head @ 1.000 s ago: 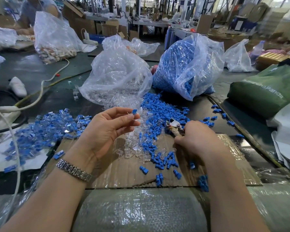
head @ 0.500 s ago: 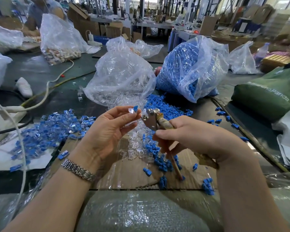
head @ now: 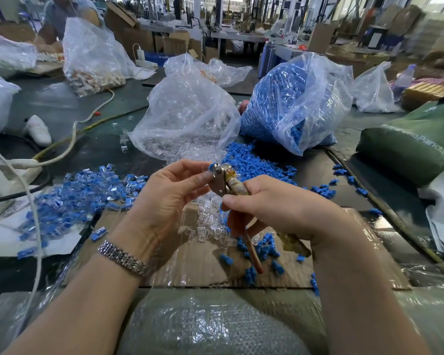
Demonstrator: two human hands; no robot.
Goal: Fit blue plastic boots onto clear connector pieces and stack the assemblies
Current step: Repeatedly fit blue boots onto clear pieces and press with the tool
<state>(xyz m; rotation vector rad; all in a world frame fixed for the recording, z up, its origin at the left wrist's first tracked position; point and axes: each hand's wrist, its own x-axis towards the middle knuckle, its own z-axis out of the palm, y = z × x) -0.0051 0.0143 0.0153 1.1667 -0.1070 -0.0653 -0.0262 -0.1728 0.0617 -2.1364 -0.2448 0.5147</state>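
- Nearest me, a lap cover of bubble wrap [head: 215, 326] lies under my forearms, and on my left wrist sits a metal watch band [head: 124, 258].
- My right hand [head: 280, 208] is curled around the handles of a plier-like tool [head: 231, 185]; one wooden handle sticks down below my fingers, and the metal head points up and left.
- My left hand [head: 164, 198] is raised with the palm toward me, thumb and fingertips pinching a small blue boot [head: 211, 166] with a clear piece on it. The tool's head touches that piece, so my two hands meet there.
- Below my hands lies a flat sheet of cardboard [head: 205, 265], with loose clear connectors [head: 208, 224] in a small heap and scattered blue boots [head: 264, 247] just to the right of them.
- To my left, on white paper, is the pile of finished assemblies [head: 82, 193], blue and clear mixed together.
- Beyond my hands a spill of blue boots [head: 251, 162] spreads over the dark table [head: 69, 108].
- Behind that, a clear bag of connectors [head: 187, 119] stands beside a bag of blue boots [head: 295, 98], the two nearly touching.
- At the right edge lies a green bag [head: 415, 147].
- A white cable [head: 69, 142] runs across the left side.
- Far back are more plastic bags, cardboard boxes and a person at the table's far left.
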